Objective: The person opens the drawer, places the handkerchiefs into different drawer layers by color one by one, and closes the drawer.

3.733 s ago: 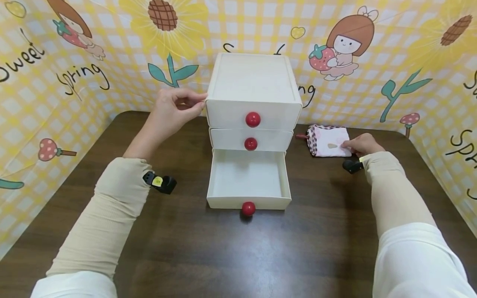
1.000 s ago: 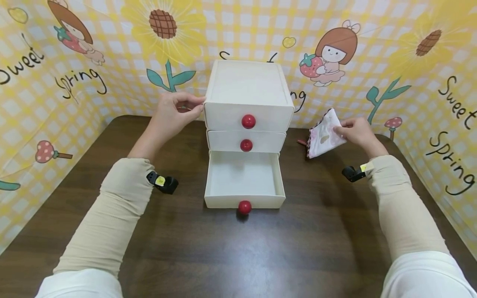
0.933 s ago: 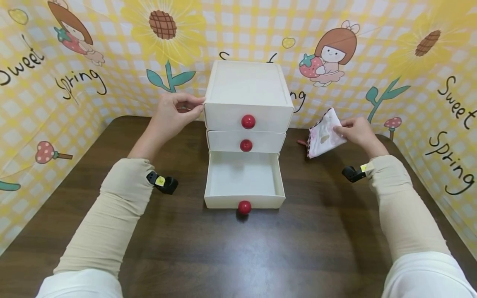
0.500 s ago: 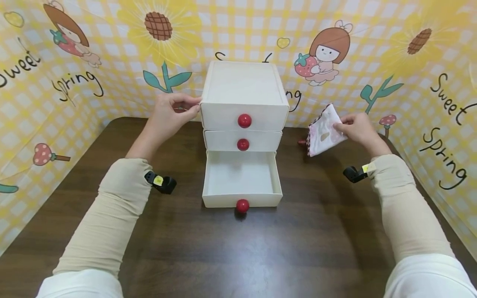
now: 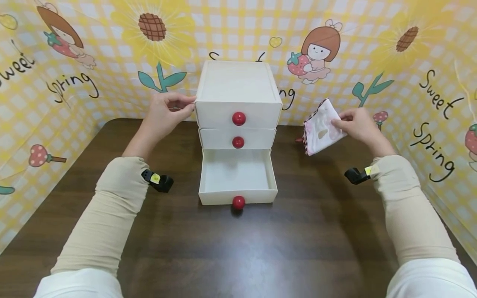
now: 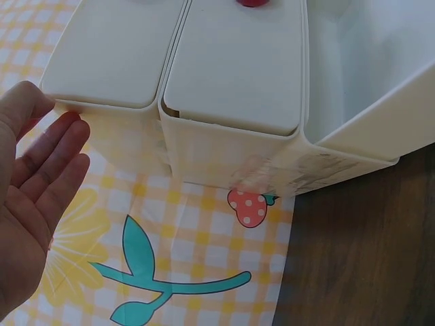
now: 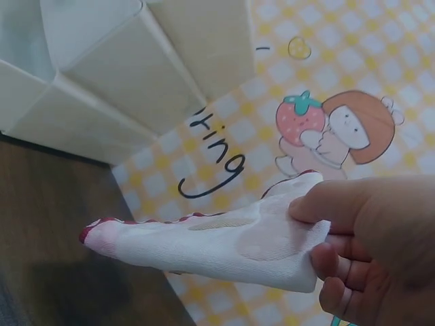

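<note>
My right hand (image 5: pixel 361 126) pinches the right edge of a folded white cloth (image 5: pixel 323 132) between thumb and fingers. Pink patches and a checked dark red border show on the cloth, which tilts with its right side raised. In the right wrist view the cloth (image 7: pixel 224 244) stretches leftward from the fingertips. At the cabinet's upper left front corner, the fingertips of my left hand (image 5: pixel 165 114) touch the white drawer cabinet (image 5: pixel 238 82). Seen from the left wrist, its thumb lies at the front edge and its extended fingers beside the side wall. The bottom drawer (image 5: pixel 238 198) is pulled out and empty.
Red ball knobs, such as the top knob (image 5: pixel 239 118), mark each drawer; the upper two drawers are closed. A small red piece (image 5: pixel 299 140) shows at the cloth's left end. Yellow checked fabric (image 5: pixel 238 29) hangs behind the dark wooden table (image 5: pixel 238 248).
The cloth lay flat on the table under my right hand; now that hand holds its right side up. Lately it has risen slightly more. My left hand stays at the cabinet corner.
</note>
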`<state>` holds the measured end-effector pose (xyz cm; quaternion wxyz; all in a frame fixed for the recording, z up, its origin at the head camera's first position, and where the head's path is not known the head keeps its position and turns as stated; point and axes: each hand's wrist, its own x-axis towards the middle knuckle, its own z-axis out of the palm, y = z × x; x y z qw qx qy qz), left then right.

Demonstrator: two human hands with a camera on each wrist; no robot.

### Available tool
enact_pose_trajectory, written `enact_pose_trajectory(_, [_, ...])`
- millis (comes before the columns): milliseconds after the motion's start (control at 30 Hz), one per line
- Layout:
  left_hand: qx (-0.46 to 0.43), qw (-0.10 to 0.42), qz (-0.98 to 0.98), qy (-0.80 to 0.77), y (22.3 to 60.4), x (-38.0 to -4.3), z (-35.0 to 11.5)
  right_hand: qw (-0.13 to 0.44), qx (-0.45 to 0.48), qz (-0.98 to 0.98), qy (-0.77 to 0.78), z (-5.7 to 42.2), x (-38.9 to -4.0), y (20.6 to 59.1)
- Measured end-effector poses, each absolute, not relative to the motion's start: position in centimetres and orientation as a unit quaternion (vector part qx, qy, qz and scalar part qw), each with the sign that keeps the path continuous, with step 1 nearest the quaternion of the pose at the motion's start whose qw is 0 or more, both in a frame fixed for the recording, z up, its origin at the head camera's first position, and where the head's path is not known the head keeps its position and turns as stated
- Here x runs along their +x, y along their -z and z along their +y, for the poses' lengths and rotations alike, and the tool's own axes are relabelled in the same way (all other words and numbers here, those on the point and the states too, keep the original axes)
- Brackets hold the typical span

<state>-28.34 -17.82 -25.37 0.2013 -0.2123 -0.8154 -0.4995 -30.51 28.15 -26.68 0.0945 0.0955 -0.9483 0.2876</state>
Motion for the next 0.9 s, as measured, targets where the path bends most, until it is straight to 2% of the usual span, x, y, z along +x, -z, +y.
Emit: enact_pose_trajectory(900, [-0.211,0.209,-0.819,0.491,25.2,-28.3,-17.7,0.092,0.164,-0.944,-0.272,26.4,-26.3,24.3])
